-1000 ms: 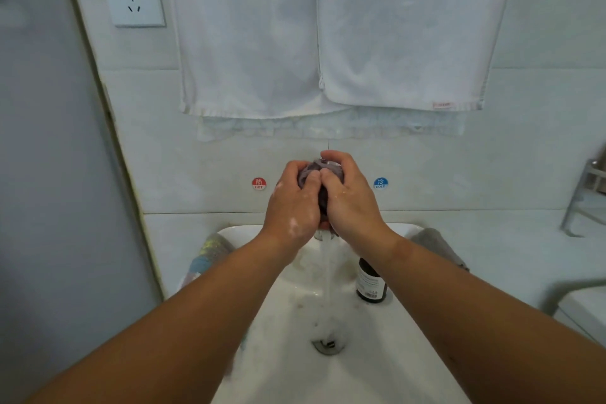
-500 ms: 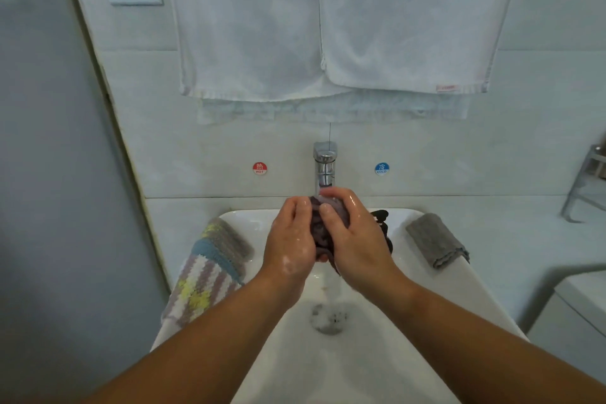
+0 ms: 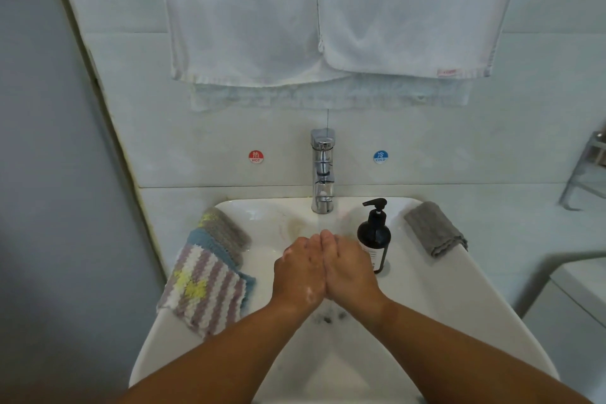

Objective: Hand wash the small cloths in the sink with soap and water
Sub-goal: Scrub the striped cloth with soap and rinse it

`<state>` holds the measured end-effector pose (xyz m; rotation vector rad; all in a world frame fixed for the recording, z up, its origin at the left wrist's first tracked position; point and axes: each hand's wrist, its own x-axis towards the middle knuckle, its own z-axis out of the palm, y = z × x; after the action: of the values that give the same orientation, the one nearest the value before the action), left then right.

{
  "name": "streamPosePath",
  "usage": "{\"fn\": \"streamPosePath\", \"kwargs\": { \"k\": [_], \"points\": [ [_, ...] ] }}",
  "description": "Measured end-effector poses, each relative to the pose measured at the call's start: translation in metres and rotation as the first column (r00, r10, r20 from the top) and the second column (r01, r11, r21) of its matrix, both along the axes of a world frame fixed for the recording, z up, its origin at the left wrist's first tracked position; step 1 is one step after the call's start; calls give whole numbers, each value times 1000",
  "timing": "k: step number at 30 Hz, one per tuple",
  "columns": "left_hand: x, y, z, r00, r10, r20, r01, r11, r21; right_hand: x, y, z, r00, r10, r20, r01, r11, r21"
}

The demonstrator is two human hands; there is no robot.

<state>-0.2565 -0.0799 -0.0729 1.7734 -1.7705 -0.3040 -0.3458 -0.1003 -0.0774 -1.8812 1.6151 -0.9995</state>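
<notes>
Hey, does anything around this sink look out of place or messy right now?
The striped knitted cloth hangs over the left rim of the white sink, one corner past the outer edge, so it might slip. A faint brownish stain marks the basin left of the chrome faucet. Dark specks dot the basin floor.

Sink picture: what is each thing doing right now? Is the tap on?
Tap: seems on, a faint stream falls toward the hands.
Left hand: flat, sudsy, pressed against the right hand.
Right hand: flat, pressed against the left hand.
Striped cloth: draped over the left rim of the sink.
Grey cloth: folded, on the right rim.
Soap bottle: upright, beside the right hand.
Towels: hanging on the wall.
</notes>
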Motion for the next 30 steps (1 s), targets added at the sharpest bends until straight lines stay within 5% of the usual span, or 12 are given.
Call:
{"fn": "streamPosePath", "kwargs": {
  "k": [3,5,9,13,16,20,22,26,30],
  "points": [
    [1,-3,0,970,-3,243,3,1000,1,-1,-1,1,986,40,-161,-41,999,-4],
    [1,-2,1,968,1,250,-1,1000,-1,1,-2,1,978,36,-204,-37,999,3],
    [2,1,4,965,-18,262,7,999,41,-2,2,2,1000,11,-15,-10,999,40],
    [3,1,0,998,37,-54,-35,999,32,-4,0,-5,984,-6,178,-14,994,112],
    [2,2,-9,868,-6,-497,4,1000,-6,-5,-5,-4,936,-79,342,17,983,182],
    [5,1,-14,836,-114,-537,75,993,-94,-7,-3,7,772,-155,616,-84,937,341],
    [7,-1,-13,863,-78,-500,18,992,-124,-8,2,10,679,-94,728,-187,937,296],
    [7,-4,-14,855,21,-518,-109,984,-140,-6,9,0,835,134,534,-188,981,49],
    [3,0,-9,884,49,-465,-126,983,-135,-3,9,-6,939,117,324,-87,990,-107]
  ]
}}
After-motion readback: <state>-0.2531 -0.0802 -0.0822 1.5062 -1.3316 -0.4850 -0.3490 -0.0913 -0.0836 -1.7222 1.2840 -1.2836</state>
